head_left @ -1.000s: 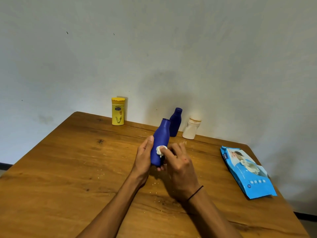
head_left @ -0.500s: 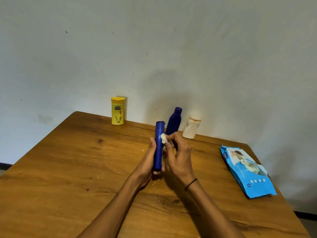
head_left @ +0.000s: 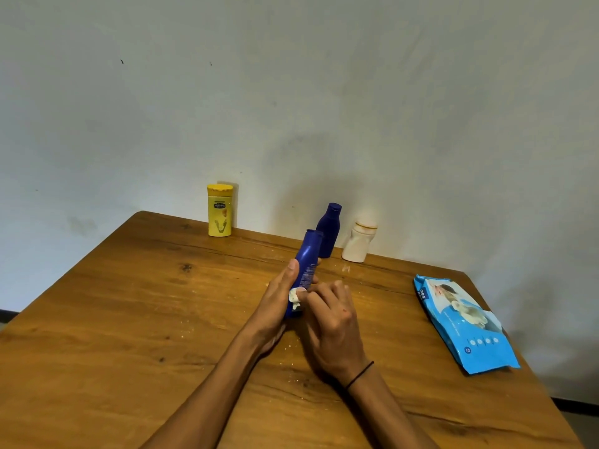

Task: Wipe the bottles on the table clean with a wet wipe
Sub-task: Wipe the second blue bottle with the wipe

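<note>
**Kid:** Blue bottle (head_left: 306, 267)! Who has it?

**Helper:** The left hand (head_left: 275, 306) has it. The fingers are curled round the bottle, with the thumb up along its side. The bottle is held up over the brown wood worktop (head_left: 136, 306), and its top leans away to the right.

**Kid:** What is the other hand doing?

**Helper:** The right hand (head_left: 330, 322) is just beside the left one. Its fingers (head_left: 312, 294) are bent together and pinch a little white wet wipe (head_left: 295, 298). The wipe is bunched up small. It touches the low part of the blue bottle.

**Kid:** Are there more bottles?

**Helper:** Yes, three more stand at the far edge of the worktop, near the wall (head_left: 324, 92). A yellow bottle (head_left: 219, 210) is on the left, well apart from the others. A second dark blue bottle (head_left: 328, 230) stands right behind the one in the hand. A white bottle (head_left: 359, 241) is just beside that one, on its right.

**Kid:** What is the light blue thing?

**Helper:** That is a pack of wipes (head_left: 463, 322). It lies flat on the right side of the worktop, well apart from the hands.

**Kid:** I see a black string!

**Helper:** That is a thin black band (head_left: 359, 374) round the right wrist. I can also see tiny pale crumbs on the wood near the hands.
</note>
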Demonstrator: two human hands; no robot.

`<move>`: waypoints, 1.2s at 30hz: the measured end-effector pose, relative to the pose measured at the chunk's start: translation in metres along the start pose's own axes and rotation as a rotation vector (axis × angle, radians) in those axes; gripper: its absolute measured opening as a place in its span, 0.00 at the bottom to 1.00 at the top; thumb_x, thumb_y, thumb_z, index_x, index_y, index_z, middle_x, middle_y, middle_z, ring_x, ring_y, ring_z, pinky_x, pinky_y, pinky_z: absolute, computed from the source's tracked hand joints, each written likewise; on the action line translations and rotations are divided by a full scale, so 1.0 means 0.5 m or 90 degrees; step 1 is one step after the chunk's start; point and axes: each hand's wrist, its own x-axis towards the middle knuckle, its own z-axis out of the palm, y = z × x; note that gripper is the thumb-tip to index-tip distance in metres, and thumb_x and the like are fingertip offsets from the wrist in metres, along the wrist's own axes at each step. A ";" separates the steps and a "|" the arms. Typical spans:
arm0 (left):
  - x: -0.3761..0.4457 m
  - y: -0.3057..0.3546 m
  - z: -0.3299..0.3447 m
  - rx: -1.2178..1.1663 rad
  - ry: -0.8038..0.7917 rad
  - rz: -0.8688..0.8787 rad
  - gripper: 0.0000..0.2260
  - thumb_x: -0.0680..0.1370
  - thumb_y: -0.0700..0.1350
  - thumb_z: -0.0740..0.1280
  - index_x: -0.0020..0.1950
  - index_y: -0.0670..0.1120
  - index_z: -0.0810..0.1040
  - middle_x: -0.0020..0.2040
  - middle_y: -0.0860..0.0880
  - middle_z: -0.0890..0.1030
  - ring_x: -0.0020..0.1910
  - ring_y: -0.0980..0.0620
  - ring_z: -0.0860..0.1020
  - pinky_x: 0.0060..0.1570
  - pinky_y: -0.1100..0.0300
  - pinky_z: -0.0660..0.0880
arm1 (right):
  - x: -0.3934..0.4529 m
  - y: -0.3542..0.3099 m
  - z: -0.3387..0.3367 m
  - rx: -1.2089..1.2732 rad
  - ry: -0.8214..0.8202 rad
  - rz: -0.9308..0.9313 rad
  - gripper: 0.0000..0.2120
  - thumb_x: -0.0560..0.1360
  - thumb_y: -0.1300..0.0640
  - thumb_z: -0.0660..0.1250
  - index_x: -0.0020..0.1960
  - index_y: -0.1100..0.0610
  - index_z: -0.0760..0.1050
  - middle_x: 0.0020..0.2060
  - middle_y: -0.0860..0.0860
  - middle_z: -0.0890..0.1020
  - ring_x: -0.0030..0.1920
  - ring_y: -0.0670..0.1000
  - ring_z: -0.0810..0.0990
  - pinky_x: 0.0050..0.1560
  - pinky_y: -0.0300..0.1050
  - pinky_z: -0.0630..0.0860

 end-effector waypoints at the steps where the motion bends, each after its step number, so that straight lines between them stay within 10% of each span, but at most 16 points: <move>1: -0.001 -0.001 0.001 0.009 0.002 -0.007 0.24 0.80 0.70 0.60 0.67 0.58 0.81 0.60 0.41 0.84 0.58 0.40 0.83 0.63 0.38 0.78 | 0.005 -0.003 0.000 -0.020 0.009 0.003 0.12 0.78 0.62 0.72 0.61 0.57 0.77 0.53 0.53 0.80 0.53 0.53 0.74 0.50 0.52 0.74; 9: 0.000 -0.005 -0.002 -0.011 0.017 -0.024 0.26 0.77 0.72 0.57 0.57 0.57 0.84 0.49 0.40 0.83 0.41 0.44 0.81 0.34 0.55 0.75 | 0.103 -0.012 -0.009 -0.027 0.128 0.125 0.13 0.82 0.53 0.58 0.57 0.59 0.77 0.50 0.55 0.80 0.52 0.52 0.75 0.53 0.49 0.76; 15: 0.007 -0.008 -0.008 -0.053 0.039 0.031 0.27 0.80 0.66 0.53 0.65 0.50 0.79 0.50 0.44 0.87 0.45 0.46 0.85 0.37 0.53 0.83 | 0.108 0.008 0.009 0.132 0.143 0.255 0.04 0.81 0.62 0.68 0.54 0.55 0.76 0.50 0.49 0.80 0.51 0.46 0.76 0.49 0.49 0.80; 18: 0.012 -0.009 -0.019 -0.115 0.066 0.033 0.29 0.81 0.66 0.52 0.71 0.51 0.78 0.60 0.44 0.86 0.58 0.44 0.85 0.53 0.44 0.83 | 0.074 0.002 0.010 0.166 0.072 0.211 0.06 0.81 0.63 0.69 0.54 0.54 0.75 0.51 0.47 0.79 0.53 0.44 0.76 0.50 0.42 0.77; 28: 0.019 -0.015 -0.025 -0.095 0.120 -0.051 0.29 0.81 0.67 0.55 0.69 0.46 0.72 0.42 0.44 0.84 0.36 0.48 0.82 0.27 0.57 0.80 | 0.023 0.022 -0.025 0.113 -0.129 0.090 0.09 0.80 0.52 0.72 0.58 0.50 0.76 0.57 0.44 0.74 0.58 0.43 0.71 0.50 0.37 0.75; 36: 0.019 -0.015 -0.026 -0.178 0.171 -0.071 0.26 0.83 0.63 0.59 0.69 0.44 0.72 0.45 0.41 0.84 0.41 0.46 0.85 0.41 0.51 0.83 | 0.042 0.018 -0.064 -0.092 -0.201 -0.172 0.17 0.79 0.43 0.67 0.62 0.51 0.76 0.58 0.52 0.79 0.56 0.50 0.74 0.47 0.47 0.81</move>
